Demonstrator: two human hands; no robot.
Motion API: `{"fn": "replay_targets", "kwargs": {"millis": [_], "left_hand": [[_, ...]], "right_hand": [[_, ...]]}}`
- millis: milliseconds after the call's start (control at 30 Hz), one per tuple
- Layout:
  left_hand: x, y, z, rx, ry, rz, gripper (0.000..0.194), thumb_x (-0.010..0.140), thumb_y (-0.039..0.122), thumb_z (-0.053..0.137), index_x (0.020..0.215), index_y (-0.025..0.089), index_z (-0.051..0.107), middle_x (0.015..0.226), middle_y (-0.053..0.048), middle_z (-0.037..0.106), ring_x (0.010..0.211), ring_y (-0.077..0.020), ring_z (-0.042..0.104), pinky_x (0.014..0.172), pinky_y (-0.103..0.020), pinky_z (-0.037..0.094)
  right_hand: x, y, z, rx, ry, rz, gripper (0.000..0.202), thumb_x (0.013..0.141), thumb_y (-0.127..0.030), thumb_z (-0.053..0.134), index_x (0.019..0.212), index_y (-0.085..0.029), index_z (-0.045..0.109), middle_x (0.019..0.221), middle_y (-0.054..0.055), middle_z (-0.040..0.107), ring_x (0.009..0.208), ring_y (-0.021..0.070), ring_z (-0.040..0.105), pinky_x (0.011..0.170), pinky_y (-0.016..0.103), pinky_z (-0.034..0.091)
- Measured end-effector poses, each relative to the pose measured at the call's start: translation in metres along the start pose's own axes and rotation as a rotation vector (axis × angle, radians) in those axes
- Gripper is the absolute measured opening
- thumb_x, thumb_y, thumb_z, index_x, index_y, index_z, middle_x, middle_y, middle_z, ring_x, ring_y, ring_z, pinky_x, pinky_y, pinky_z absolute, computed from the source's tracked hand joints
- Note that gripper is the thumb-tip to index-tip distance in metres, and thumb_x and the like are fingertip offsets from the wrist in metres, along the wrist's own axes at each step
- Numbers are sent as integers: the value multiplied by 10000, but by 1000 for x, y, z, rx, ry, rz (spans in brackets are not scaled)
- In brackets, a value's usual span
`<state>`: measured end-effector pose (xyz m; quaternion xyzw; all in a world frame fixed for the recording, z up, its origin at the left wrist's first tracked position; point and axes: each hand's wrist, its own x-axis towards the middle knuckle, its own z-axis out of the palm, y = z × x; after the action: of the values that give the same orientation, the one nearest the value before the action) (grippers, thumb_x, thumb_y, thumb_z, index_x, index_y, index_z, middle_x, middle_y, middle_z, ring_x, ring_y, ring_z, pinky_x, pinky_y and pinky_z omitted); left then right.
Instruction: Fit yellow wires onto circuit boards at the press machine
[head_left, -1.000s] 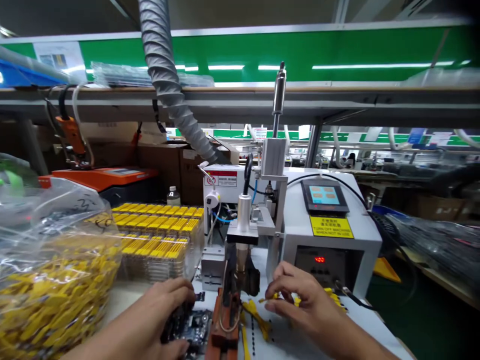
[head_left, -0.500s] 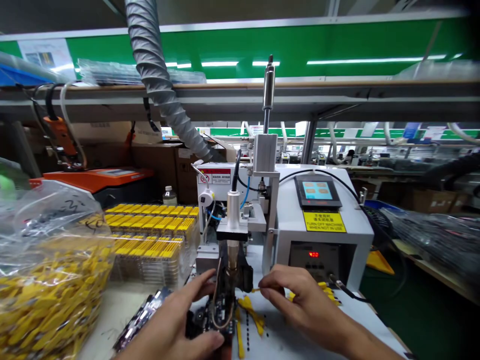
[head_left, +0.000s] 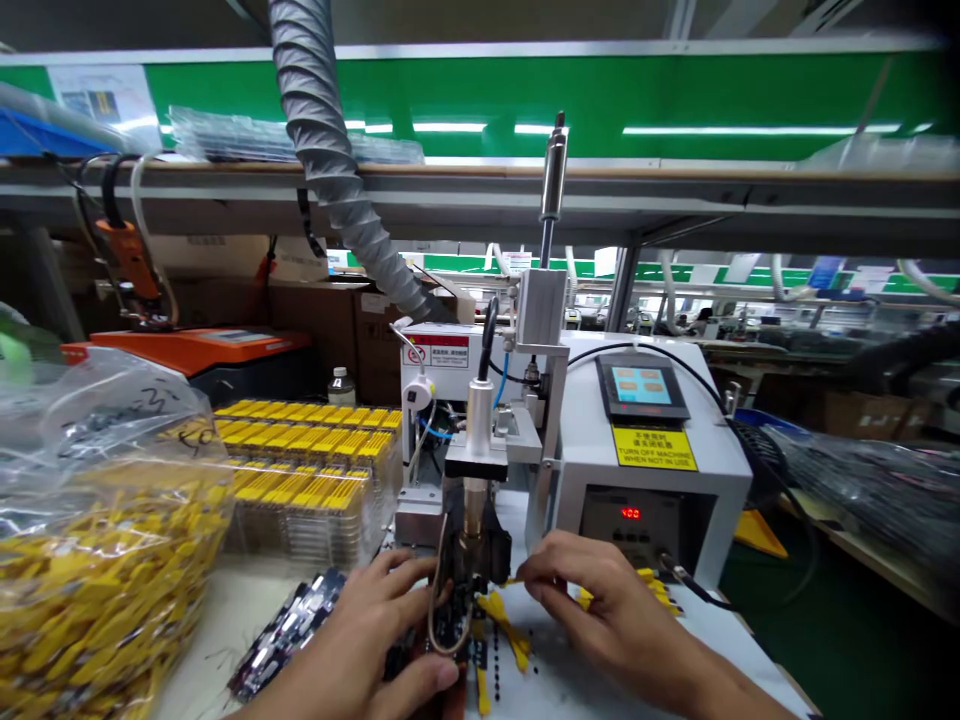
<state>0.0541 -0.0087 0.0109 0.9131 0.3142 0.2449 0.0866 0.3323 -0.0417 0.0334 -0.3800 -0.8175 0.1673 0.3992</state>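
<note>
A small dark circuit board (head_left: 450, 625) sits beneath the head of a benchtop soldering machine (head_left: 472, 450), partly hidden by a looped wire. My left hand (head_left: 394, 625) grips it from the left, thumb below and curled fingers above. My right hand (head_left: 592, 605) is closed in a pinch on the end of a thin yellow strip (head_left: 514, 582) just right of the head. Loose yellow strips (head_left: 506, 630) lie crossed on the white surface between my hands. Beside my left wrist is a stack of dark boards (head_left: 289, 630).
A clear bag of yellow strips (head_left: 97, 590) fills the left side. Behind it stand clear trays (head_left: 300, 530) with yellow-topped pieces. The machine's control box (head_left: 652, 440) stands at right. A grey hose (head_left: 330, 170) hangs from above, and an orange machine (head_left: 195, 360) sits at back left.
My left fingers have curled in further over the board. The right hand keeps its pinch beside the soldering head. The whole view has shifted slightly.
</note>
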Motion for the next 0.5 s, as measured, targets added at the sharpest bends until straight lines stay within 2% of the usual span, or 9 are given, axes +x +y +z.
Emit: {"fn": "replay_targets", "kwargs": {"millis": [133,267,367,500], "left_hand": [[-5,11,-9,85,-1,56,458,849,428,704,1286,310,635,1315,-86,660,1158,-375,592,914,-504,522],[-11,15,-9,104,14,40,475,886,511,657,1317,321,600,1349,-75,638,1187,-362,578,920,-473,517],[-13,13,-5,72,34,27,428,931,485,599,1336,347,574,1350,-49,636,1198,-340,579,929,-465,513],[-14,7,0,99,11,84,502,922,442,619,1406,369,510,1351,-57,635,1166,-350,606,893,-474,541]], "right_hand": [[-1,-7,0,-15,-27,-82,194,916,-107,524,936,-171,706,838,57,678,781,163,640,691,274,489],[-3,-10,8,-13,-11,-171,195,895,-95,543,961,-143,720,840,83,684,770,167,648,682,260,508],[-5,-8,19,-30,-1,-173,211,911,-111,545,1001,-125,735,866,113,688,779,183,653,682,269,523],[-8,-2,25,-61,-81,-165,266,931,-135,522,1088,-139,737,909,133,691,819,214,657,702,304,542]]}}
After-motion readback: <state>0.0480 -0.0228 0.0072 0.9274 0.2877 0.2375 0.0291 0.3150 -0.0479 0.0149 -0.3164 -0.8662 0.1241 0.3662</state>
